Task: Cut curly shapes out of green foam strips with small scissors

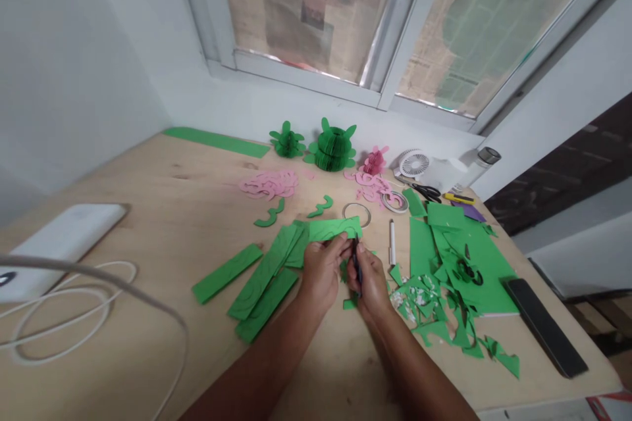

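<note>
My left hand (322, 271) pinches a green paper strip (328, 229) that has curved outlines drawn on it. In my right hand (371, 279) is a dark cutting tool, seemingly a pair of scissors (357, 263), with its tip against the strip's right end; my fingers cover much of it. Several more green strips (261, 276) lie left of my hands, some with drawn curves. Two cut wavy green pieces (270, 213) rest just beyond the strips. Green paper scraps (424, 299) are heaped to the right of my right hand.
Green (334, 148) and pink honeycomb paper figures (374, 161) stand by the wall. Pink cutouts (270, 183), tape rolls (395, 202), a white pen (392, 242), a fan (413, 163), a yellow cutter (458, 198), a black case (546, 327) and a white cable (106, 302) surround the work.
</note>
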The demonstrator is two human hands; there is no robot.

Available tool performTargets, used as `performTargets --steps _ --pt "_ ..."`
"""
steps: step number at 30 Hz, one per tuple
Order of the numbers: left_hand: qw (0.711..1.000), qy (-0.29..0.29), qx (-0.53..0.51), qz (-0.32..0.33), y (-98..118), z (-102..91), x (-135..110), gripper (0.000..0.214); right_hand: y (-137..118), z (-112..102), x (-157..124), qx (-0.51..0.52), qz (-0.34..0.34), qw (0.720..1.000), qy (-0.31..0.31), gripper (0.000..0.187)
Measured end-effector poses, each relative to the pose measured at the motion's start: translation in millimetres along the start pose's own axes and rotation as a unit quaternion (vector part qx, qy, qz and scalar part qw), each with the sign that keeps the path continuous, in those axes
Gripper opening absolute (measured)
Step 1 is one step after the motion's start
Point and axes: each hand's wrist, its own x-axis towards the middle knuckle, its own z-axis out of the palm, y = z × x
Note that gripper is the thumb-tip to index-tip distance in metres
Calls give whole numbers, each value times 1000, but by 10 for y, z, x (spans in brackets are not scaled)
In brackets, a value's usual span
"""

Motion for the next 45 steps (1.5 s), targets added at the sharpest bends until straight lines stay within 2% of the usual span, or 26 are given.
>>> performTargets --steps 37,45 --pt "1000 -6 19 4 6 10 -30 17 -22 21 -7 10 10 1000 3 55" --pt "999 -27 23 2 38 22 -36 15 -7 12 -3 10 10 1000 2 53"
